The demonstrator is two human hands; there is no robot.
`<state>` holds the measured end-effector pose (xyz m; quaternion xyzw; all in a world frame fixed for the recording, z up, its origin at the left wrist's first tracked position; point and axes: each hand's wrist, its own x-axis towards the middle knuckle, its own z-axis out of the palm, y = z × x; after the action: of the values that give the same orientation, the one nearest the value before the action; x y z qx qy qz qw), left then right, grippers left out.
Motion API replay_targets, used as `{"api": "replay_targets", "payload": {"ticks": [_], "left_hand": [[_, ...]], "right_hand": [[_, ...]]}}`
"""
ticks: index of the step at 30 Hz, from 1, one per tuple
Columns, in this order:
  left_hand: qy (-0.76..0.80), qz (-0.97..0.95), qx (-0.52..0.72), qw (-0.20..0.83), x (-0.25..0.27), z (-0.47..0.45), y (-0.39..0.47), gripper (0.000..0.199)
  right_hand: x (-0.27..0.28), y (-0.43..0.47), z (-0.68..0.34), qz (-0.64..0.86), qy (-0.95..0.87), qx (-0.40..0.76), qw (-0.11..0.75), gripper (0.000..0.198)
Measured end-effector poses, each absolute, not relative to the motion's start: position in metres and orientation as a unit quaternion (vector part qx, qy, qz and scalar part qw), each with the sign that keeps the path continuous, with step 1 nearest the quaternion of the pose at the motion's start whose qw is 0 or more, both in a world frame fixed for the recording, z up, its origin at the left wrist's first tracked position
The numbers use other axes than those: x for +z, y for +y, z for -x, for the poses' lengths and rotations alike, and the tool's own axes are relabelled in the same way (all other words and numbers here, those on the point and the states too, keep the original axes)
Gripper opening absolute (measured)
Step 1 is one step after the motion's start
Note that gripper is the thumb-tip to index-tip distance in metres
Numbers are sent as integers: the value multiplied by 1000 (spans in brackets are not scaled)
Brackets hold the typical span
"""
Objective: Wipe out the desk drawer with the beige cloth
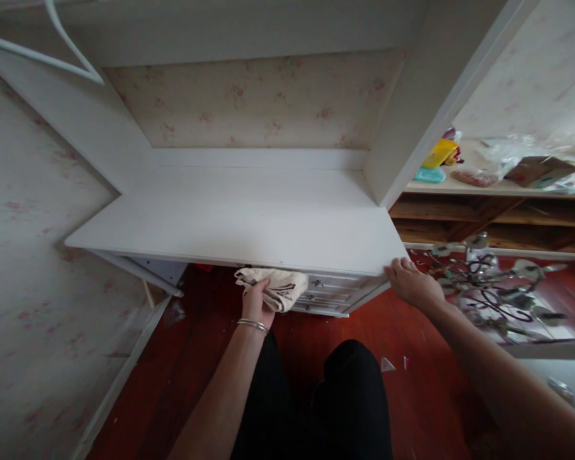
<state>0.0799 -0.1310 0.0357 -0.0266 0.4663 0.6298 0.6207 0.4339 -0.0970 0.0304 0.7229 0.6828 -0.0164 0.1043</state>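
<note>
My left hand (257, 308), with a silver bangle at the wrist, is closed on a folded beige cloth (287, 289). The cloth is at the front edge of a white desk (263, 214), by the top of its drawers (323, 292); whether it touches the edge I cannot tell. At the desk's front right corner lies my right hand (412, 281), its fingers resting over the edge and holding no loose thing. Its thumb is hidden.
White uprights and a shelf frame the desk. A chandelier (493, 287) with curled arms stands at the right. Behind it, a wooden shelf unit (460, 207) bears a cardboard box (541, 171) and a yellow item (441, 153). Small scraps (387, 365) lie on the red floor (426, 396).
</note>
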Motion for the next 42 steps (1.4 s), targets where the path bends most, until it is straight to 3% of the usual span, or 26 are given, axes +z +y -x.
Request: {"api": "replay_targets", "payload": {"ticks": [3,7,10,12,14,18,24,29,34,42], "left_hand": [[521,7,653,550,61,-59,-139,28],[609,-193,712,290,87,-41,-127,35],[696,-398,590,97,96,-41,-100,32],[743,-508,434,45,94,-44,-76,29],[726,-617,301,32,86,-49,-51,32],[630,-754,182,44,58,-56,-5,46],[631,-764,128,36,36,-51,36,50],[592,-802,53,51,45,-32,37,69],[589,-805,53,44,58,16,18,67],[782,-611,116,45,28,89,9,51]], "right_hand": [[31,-97,-433,-734,672,-14,95,51],[32,-97,-431,-740,667,-6,88,49],[33,-99,-429,-741,667,2,82,48],[34,-100,-428,-741,667,1,80,48],[35,-100,-427,-745,662,-5,80,48],[38,-97,-427,-756,649,-31,83,50],[39,-97,-425,-763,642,-24,79,49],[42,-93,-426,-762,639,-39,99,46],[52,-87,-431,-754,640,-67,135,47],[60,-86,-439,-729,660,-50,174,45]]}}
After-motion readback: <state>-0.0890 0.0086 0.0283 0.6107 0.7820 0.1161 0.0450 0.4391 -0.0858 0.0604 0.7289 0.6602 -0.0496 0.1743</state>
